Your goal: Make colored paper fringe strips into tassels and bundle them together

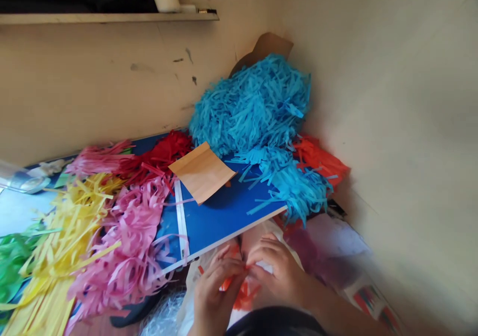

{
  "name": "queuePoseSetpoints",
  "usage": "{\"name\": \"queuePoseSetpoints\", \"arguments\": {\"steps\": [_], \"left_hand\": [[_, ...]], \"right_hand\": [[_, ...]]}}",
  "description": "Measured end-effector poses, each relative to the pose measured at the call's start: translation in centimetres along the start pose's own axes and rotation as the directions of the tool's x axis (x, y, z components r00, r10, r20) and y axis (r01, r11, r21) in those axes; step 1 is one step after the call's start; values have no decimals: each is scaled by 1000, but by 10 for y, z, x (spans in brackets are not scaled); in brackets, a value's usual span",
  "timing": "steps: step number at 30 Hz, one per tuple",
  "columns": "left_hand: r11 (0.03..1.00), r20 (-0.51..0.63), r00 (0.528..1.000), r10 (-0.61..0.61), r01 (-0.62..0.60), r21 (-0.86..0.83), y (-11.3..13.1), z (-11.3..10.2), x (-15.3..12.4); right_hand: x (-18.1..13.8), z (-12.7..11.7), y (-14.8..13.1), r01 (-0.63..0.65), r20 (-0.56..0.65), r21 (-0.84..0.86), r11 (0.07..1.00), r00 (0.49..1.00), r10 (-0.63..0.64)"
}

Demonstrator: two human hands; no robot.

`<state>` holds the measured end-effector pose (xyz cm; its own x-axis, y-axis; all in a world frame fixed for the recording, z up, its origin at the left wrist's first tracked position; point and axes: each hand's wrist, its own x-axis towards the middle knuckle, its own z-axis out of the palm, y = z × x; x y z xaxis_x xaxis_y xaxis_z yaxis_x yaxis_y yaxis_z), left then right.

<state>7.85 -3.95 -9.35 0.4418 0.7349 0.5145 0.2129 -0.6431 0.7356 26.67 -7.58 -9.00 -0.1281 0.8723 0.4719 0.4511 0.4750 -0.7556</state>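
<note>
Over my lap, below the table's front edge, both hands meet with their fingertips pinched together. Between them is orange fringed tissue paper (244, 296), its strips hanging down under the fingers. My left hand (216, 288) is closed on the paper from the left, partly covering it. From the other side my right hand (274, 264) pinches the same paper at its upper end, thumb against forefinger. The exact spot where the fingertips touch the paper is small and mostly hidden.
A blue table (231, 211) bears a large blue fringed paper pile (250, 107), a brown paper square (203, 171), and pink (138, 216), red (160, 154), yellow (70, 226) and green (17, 261) fringes. Walls meet at the right. A shelf (112, 17) runs above.
</note>
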Motion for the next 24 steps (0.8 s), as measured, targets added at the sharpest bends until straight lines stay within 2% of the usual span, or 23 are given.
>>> {"name": "queuePoseSetpoints", "arguments": {"steps": [5,9,11,13,16,17,19,22,24], "left_hand": [[998,18,998,-65,65,13,1,5,-2],[973,111,968,-226,219,69,2,6,-4],[949,148,937,-315,308,75,-2,-2,-7],[927,138,917,-373,365,85,-9,-14,-11],[930,121,923,-364,353,101,-21,-23,-16],[938,127,931,-342,330,106,-23,-21,-18],[942,143,934,-327,311,127,-23,-10,-21],[911,86,915,-394,377,167,-17,12,-26],[910,48,922,-384,370,186,-13,20,-29]], "right_hand": [[2,5,0,64,-14,-68,996,998,-65],[3,-1,3,98,13,-107,989,995,-98],[-4,-10,13,20,39,-98,995,999,-16],[-18,-19,28,-94,93,-125,988,990,106],[-42,-20,45,-156,232,-186,970,952,198],[-48,-17,46,-158,253,-185,970,946,202],[-51,-9,39,-201,214,-140,970,950,228],[-41,1,18,-243,120,5,970,963,240],[-32,2,7,-209,88,57,976,975,204]]}}
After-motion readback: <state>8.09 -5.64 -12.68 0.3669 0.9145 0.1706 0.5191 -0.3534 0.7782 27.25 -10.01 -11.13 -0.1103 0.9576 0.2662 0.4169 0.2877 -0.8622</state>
